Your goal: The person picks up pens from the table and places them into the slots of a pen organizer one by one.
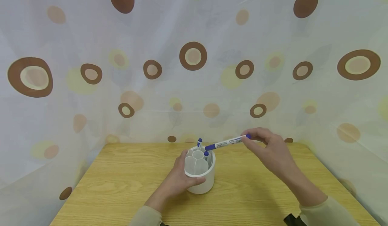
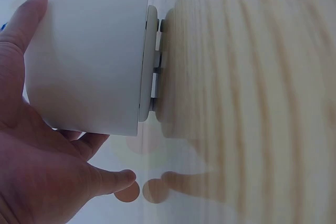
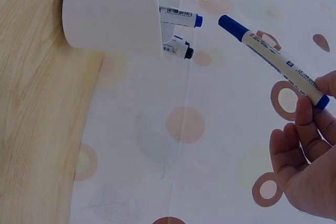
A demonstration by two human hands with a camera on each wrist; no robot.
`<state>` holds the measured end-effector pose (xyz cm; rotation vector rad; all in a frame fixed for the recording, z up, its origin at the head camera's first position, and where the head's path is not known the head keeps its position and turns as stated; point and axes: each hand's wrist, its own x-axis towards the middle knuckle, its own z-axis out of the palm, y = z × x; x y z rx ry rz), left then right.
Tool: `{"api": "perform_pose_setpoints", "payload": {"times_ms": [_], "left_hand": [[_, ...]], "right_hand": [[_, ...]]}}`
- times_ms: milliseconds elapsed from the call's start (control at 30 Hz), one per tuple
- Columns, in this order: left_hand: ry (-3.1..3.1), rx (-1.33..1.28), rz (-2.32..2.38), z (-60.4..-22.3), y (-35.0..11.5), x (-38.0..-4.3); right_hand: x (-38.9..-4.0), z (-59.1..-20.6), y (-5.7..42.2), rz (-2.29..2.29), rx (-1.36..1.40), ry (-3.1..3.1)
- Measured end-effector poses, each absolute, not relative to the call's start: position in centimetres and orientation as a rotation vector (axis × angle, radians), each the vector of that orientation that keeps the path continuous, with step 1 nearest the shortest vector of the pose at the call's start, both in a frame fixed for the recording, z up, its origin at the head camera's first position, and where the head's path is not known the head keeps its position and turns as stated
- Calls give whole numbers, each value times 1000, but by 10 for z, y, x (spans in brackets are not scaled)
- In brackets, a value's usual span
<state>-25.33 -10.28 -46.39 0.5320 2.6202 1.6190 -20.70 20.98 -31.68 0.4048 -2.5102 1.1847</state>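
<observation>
A white round pen holder [image 1: 206, 183] with several compartments stands on the wooden table. My left hand [image 1: 177, 180] grips it from the left, thumb across the front wall. In the left wrist view the holder [image 2: 94, 61] has small feet under its base. Thumb and fingertips of my right hand [image 1: 274, 155] pinch a white marker [image 1: 228, 142] near its blue end. Its blue cap points left and slightly down, right at the holder's far rim. Inside the holder, other markers [image 3: 178, 17] stand with blue or dark ends showing above the rim.
The wooden table [image 1: 121, 182] spreads to both sides of the holder. A pale curtain-like sheet [image 1: 157, 27] with brown and beige circles hangs behind and along both sides, close to the table's edges.
</observation>
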Motion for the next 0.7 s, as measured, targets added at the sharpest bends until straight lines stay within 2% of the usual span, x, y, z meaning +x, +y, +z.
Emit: {"api": "perform_pose_setpoints", "payload": {"times_ms": [700], "left_hand": [[2613, 578, 1628, -462, -104, -253]], "right_hand": [[-212, -335, 180, 1084, 577, -2492]]}}
